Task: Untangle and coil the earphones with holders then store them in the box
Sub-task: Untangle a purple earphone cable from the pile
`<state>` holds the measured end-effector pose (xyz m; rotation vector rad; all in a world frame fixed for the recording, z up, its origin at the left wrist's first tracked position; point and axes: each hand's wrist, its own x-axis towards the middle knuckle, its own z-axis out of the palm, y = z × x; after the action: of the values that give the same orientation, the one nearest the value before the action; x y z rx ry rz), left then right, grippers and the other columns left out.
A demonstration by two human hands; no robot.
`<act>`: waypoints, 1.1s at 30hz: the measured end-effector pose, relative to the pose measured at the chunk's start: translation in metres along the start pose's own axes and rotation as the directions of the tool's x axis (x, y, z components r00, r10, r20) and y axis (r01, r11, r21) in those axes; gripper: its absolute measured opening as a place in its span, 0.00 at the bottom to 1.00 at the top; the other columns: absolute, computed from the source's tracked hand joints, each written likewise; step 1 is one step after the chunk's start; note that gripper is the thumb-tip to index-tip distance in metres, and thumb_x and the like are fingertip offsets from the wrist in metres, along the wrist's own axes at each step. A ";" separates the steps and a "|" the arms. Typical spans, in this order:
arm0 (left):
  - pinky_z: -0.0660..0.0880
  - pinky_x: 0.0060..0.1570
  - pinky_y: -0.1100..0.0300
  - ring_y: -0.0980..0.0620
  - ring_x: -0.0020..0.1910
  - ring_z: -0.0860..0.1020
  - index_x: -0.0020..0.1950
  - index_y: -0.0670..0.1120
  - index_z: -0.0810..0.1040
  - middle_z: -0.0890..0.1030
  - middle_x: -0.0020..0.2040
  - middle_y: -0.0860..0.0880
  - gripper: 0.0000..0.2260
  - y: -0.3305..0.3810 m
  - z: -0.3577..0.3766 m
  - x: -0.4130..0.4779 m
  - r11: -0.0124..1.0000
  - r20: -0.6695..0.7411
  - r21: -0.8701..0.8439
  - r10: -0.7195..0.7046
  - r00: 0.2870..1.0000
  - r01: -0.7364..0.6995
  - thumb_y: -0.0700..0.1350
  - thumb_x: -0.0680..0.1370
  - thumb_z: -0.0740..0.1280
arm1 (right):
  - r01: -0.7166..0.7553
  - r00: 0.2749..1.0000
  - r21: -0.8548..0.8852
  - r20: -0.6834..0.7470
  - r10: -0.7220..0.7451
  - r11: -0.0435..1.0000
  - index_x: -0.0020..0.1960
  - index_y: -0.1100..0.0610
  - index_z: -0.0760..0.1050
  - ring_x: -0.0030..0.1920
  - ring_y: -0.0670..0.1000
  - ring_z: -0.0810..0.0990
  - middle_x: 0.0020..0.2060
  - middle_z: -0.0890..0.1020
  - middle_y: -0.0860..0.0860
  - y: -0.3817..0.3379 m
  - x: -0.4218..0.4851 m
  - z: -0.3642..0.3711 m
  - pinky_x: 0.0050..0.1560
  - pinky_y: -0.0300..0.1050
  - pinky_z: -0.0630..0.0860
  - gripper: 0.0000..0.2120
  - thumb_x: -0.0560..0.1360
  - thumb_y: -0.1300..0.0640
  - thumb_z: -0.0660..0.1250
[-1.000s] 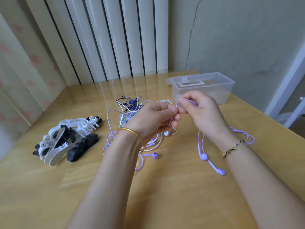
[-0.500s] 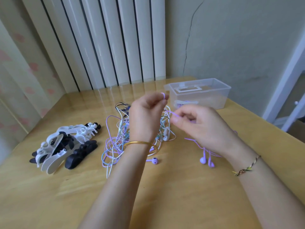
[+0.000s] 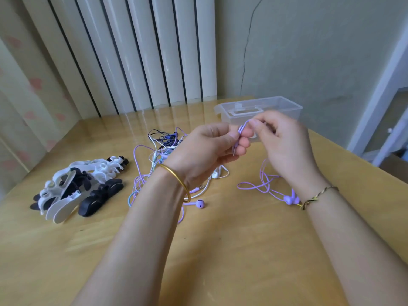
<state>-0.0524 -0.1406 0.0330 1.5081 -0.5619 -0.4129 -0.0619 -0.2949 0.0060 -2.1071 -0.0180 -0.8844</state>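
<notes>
We held both hands raised above wooden table (image 3: 220,261). Left hand (image 3: 205,151) pinched folded purple earphone cable (image 3: 240,133) between thumb and fingers; right hand (image 3: 284,146) gripped same cable at top of fold. Rest of that cable (image 3: 262,184) trailed down to table by right wrist, its purple earbuds (image 3: 290,198) lying there. Tangled earphone pile (image 3: 159,164) sat behind left wrist. We saw black and white holders (image 3: 79,186) heaped at left. Clear box (image 3: 287,109) stood open behind hands.
</notes>
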 end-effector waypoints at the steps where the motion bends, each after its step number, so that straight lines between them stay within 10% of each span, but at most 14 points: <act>1: 0.71 0.45 0.64 0.59 0.36 0.75 0.49 0.45 0.77 0.77 0.35 0.54 0.11 0.001 -0.001 -0.001 1.000 0.035 -0.026 -0.003 0.999 0.004 0.39 0.82 0.55 | -0.010 0.999 0.010 0.032 0.009 1.000 0.40 0.46 0.76 0.31 0.43 0.70 0.27 0.75 0.41 0.000 0.000 0.001 0.37 0.47 0.71 0.08 0.77 0.50 0.63; 12: 0.68 0.43 0.62 0.61 0.31 0.74 0.51 0.45 0.78 0.75 0.33 0.55 0.12 0.002 -0.004 0.000 0.968 0.087 -0.199 -0.137 0.987 0.152 0.38 0.82 0.55 | -0.003 1.000 0.024 0.009 0.003 1.000 0.40 0.46 0.76 0.34 0.49 0.75 0.31 0.78 0.47 0.000 0.000 0.002 0.39 0.50 0.74 0.08 0.77 0.49 0.62; 18: 0.66 0.42 0.61 0.63 0.34 0.80 0.48 0.49 0.78 0.83 0.36 0.55 0.09 0.003 -0.009 0.006 0.901 -0.295 -0.435 -0.134 0.946 -0.008 0.40 0.81 0.59 | -0.019 0.825 -0.051 0.563 0.045 0.999 0.41 0.52 0.80 0.24 0.43 0.66 0.24 0.70 0.48 -0.008 -0.007 0.003 0.29 0.40 0.63 0.10 0.78 0.55 0.62; 21: 0.70 0.40 0.65 0.62 0.37 0.82 0.46 0.46 0.79 0.84 0.40 0.52 0.08 0.000 -0.006 0.006 0.963 -0.470 -0.228 0.020 0.882 -0.143 0.38 0.80 0.61 | 0.004 0.772 0.034 0.636 -0.025 0.999 0.43 0.56 0.80 0.25 0.42 0.65 0.22 0.69 0.45 -0.017 -0.011 -0.002 0.29 0.37 0.63 0.10 0.79 0.56 0.61; 26: 0.77 0.47 0.59 0.54 0.41 0.82 0.44 0.42 0.80 0.83 0.38 0.49 0.07 -0.011 -0.004 0.009 0.756 -0.359 0.647 0.413 0.837 -0.096 0.38 0.78 0.63 | 0.037 0.934 0.145 0.346 -0.086 0.989 0.38 0.55 0.78 0.28 0.44 0.67 0.25 0.71 0.45 -0.021 -0.005 -0.010 0.32 0.41 0.64 0.08 0.75 0.59 0.66; 33: 0.72 0.47 0.59 0.58 0.32 0.73 0.48 0.42 0.80 0.76 0.32 0.53 0.12 -0.005 0.004 0.006 0.895 -0.148 0.443 0.123 0.981 -0.045 0.40 0.82 0.56 | 0.047 0.998 -0.074 0.041 -0.044 0.996 0.42 0.48 0.73 0.37 0.49 0.75 0.32 0.78 0.44 -0.001 -0.002 -0.002 0.42 0.52 0.75 0.06 0.76 0.50 0.62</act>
<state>-0.0496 -0.1479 0.0289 1.9227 -0.6063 -0.0834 -0.0643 -0.2948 0.0066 -2.2018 -0.0545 -0.8824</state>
